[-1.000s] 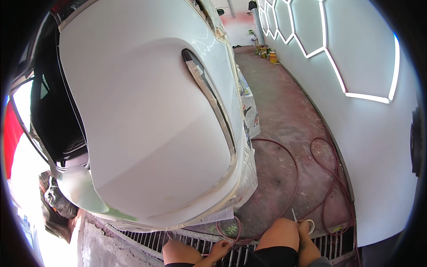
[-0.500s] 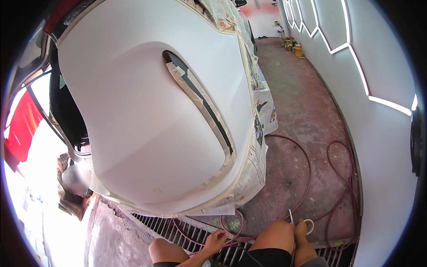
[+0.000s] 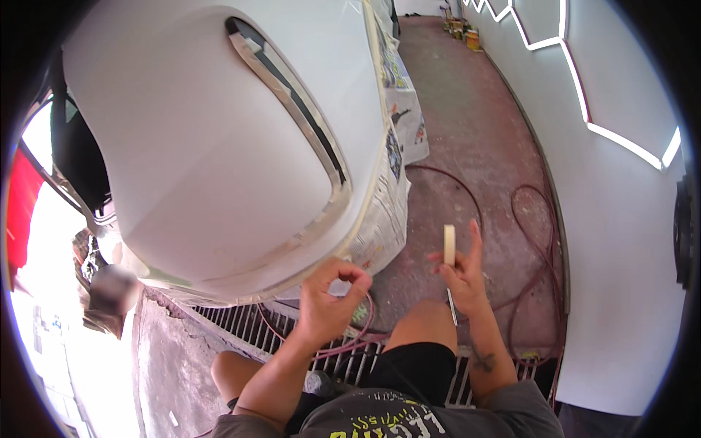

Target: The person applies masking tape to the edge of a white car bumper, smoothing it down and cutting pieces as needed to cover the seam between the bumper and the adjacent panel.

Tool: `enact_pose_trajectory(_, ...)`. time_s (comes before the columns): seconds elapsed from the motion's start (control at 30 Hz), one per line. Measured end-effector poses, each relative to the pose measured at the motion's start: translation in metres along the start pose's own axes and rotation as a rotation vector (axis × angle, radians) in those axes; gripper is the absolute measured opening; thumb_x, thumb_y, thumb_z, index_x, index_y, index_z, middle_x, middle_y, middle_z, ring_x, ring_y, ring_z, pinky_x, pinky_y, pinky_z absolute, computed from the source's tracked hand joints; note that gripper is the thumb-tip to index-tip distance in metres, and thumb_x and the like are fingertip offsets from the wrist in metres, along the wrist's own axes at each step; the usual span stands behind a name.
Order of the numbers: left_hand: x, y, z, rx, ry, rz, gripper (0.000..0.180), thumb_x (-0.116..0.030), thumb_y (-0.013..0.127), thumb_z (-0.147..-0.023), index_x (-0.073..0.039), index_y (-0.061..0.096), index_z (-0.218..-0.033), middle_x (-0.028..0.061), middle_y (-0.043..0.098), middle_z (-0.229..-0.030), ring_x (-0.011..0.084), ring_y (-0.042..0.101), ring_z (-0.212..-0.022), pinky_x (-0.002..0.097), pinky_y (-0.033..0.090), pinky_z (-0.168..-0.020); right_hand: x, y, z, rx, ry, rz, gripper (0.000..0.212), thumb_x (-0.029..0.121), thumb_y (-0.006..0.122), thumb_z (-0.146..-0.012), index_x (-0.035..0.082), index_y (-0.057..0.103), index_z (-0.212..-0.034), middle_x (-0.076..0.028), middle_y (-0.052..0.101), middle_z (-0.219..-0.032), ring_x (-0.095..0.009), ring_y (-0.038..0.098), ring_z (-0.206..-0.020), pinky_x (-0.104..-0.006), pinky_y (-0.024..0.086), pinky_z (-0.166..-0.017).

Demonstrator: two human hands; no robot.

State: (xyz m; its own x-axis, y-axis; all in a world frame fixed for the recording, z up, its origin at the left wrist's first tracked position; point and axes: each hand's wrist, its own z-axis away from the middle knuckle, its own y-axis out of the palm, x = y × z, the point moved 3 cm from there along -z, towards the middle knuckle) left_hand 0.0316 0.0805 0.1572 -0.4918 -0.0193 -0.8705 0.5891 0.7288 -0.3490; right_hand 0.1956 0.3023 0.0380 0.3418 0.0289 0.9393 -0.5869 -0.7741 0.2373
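Observation:
My right hand [image 3: 467, 281] is raised over my right knee, a roll of cream masking tape [image 3: 449, 244] held edge-on at its fingers, one finger stretched upward. Below that palm a thin silvery blade-like tool [image 3: 452, 308] sticks out; its grip is hidden. My left hand [image 3: 327, 301] is up at the lower rim of a white car body panel [image 3: 219, 146], thumb and forefinger curled together. Whatever they may pinch is too small to tell. On the panel, masking tape [image 3: 281, 95] borders a long dark slot.
Newspaper sheets [image 3: 383, 219] cover the panel's right side. Reddish hoses [image 3: 518, 292] loop over the stained floor, and a metal grating [image 3: 234, 328] runs beneath my legs. A white wall with light strips [image 3: 577, 80] stands right; cans [image 3: 471, 36] sit far off. Another person crouches at left.
Both hands have risen from my knees, the left toward the panel's lower rim. The tape roll has come up with my right hand and turned edge-on. The view has tilted downward.

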Motion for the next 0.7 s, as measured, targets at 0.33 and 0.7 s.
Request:
enact_pose_trajectory(0.33,-0.096,-0.004,-0.027,0.040,0.566,-0.367,0.034,-0.007,0.092,-0.079,-0.006,0.077,-0.110,0.0109,0.070,-0.115,0.0287,0.069,-0.100,0.0391,0.056,-0.086,0.112,0.087,-0.011,0.331,-0.411,0.132,0.109,-0.009,0.059,-0.101,0.010,-0.023,-0.170,-0.024,0.072,-0.132,-0.020,0.072,-0.103,-0.0347,0.056,-0.095)
enact_pose_trajectory(0.7,-0.089,0.001,-0.035,0.198,0.655,-0.396,0.056,-0.004,0.090,-0.072,-0.001,0.067,-0.123,0.0156,0.067,-0.122,0.0395,0.065,-0.114,0.0480,0.054,-0.095,0.114,0.102,-0.006,0.300,-0.389,0.489,0.118,-0.013,0.063,-0.085,0.007,-0.013,-0.173,-0.027,0.070,-0.118,-0.039,0.074,-0.097,-0.0414,0.057,-0.086)
